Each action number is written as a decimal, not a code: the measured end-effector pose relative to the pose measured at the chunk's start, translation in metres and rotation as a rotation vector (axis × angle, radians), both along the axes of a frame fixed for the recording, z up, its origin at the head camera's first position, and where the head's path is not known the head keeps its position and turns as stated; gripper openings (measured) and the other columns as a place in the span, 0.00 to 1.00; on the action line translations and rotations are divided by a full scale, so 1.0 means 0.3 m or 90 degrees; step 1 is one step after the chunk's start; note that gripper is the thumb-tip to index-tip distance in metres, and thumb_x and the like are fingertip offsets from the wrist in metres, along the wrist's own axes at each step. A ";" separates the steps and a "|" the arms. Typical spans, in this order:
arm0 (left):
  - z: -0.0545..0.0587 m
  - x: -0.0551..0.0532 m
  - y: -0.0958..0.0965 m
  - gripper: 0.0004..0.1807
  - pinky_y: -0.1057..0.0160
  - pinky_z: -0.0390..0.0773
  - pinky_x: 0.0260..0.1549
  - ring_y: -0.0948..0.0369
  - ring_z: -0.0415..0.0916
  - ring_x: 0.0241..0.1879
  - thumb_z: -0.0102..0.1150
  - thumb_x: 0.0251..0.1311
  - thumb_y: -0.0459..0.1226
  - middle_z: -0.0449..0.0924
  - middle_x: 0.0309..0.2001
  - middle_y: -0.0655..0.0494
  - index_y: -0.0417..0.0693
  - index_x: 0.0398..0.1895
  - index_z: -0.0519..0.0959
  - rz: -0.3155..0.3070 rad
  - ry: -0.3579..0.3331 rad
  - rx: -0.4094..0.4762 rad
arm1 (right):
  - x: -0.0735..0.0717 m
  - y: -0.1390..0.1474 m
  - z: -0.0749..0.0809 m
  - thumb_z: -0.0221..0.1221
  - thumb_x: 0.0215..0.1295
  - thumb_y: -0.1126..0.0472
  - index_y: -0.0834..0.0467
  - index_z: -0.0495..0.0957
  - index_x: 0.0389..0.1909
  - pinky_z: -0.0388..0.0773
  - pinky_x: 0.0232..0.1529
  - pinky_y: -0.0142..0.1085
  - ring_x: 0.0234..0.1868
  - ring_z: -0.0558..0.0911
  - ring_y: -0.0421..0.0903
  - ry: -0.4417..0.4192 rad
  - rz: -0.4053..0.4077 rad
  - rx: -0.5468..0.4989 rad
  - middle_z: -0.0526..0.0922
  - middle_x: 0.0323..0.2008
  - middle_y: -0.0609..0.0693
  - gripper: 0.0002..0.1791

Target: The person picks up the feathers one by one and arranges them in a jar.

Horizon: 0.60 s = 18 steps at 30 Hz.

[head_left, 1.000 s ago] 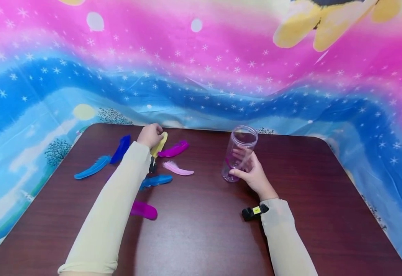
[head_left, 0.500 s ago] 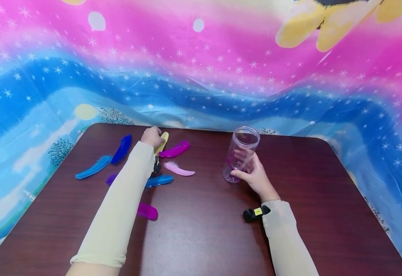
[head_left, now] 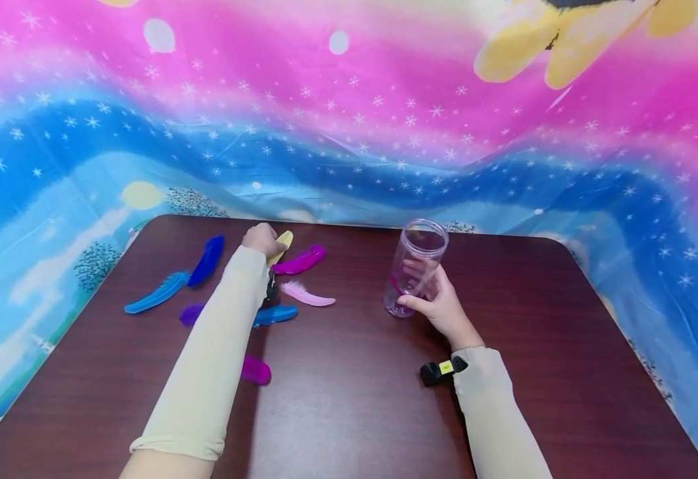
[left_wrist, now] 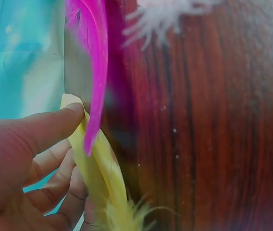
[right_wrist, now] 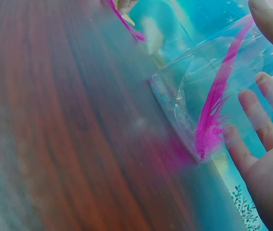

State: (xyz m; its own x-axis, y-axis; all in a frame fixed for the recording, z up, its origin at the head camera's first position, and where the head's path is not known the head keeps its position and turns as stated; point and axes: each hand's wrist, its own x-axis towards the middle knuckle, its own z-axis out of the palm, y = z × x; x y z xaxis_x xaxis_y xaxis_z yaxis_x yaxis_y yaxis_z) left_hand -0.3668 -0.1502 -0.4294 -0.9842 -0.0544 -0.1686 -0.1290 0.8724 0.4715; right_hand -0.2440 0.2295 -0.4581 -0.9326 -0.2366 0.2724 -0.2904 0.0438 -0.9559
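Note:
At the back left of the table, my left hand (head_left: 261, 241) pinches the end of a yellow feather (left_wrist: 103, 166) between thumb and fingers. A magenta feather (head_left: 301, 260) lies to its right; in the left wrist view its thin end crosses over the yellow one. My right hand (head_left: 441, 306) grips a clear lidless jar (head_left: 414, 266), thumb on the near side and fingers behind. The jar stands slightly tilted on the table. Inside it is another magenta feather (right_wrist: 216, 101), which shows through the wall.
Around the left forearm lie a dark blue feather (head_left: 206, 261), light blue feathers (head_left: 157, 293) (head_left: 275, 315), a pink feather (head_left: 308, 294), a purple feather (head_left: 189, 314) and a magenta feather (head_left: 256, 370). A patterned cloth (head_left: 349, 133) hangs behind the brown table (head_left: 349, 399).
My left hand and forearm have shifted a little to the right and nearer, uncovering the purple feather beside the sleeve. The right hand and jar stay in place.

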 end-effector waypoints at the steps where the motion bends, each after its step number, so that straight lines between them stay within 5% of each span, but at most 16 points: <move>1: 0.002 0.003 0.001 0.21 0.49 0.76 0.56 0.45 0.78 0.51 0.65 0.63 0.42 0.82 0.51 0.38 0.34 0.51 0.81 0.001 -0.003 0.006 | 0.000 0.000 0.000 0.67 0.58 0.79 0.61 0.57 0.74 0.66 0.71 0.41 0.70 0.70 0.59 0.001 0.000 0.000 0.68 0.70 0.65 0.45; 18: 0.002 0.022 -0.014 0.14 0.50 0.80 0.50 0.46 0.81 0.45 0.61 0.67 0.37 0.82 0.49 0.37 0.34 0.48 0.79 0.000 0.002 0.036 | -0.002 0.001 -0.003 0.68 0.57 0.78 0.59 0.58 0.73 0.68 0.68 0.34 0.70 0.71 0.57 0.013 0.005 0.006 0.69 0.70 0.64 0.45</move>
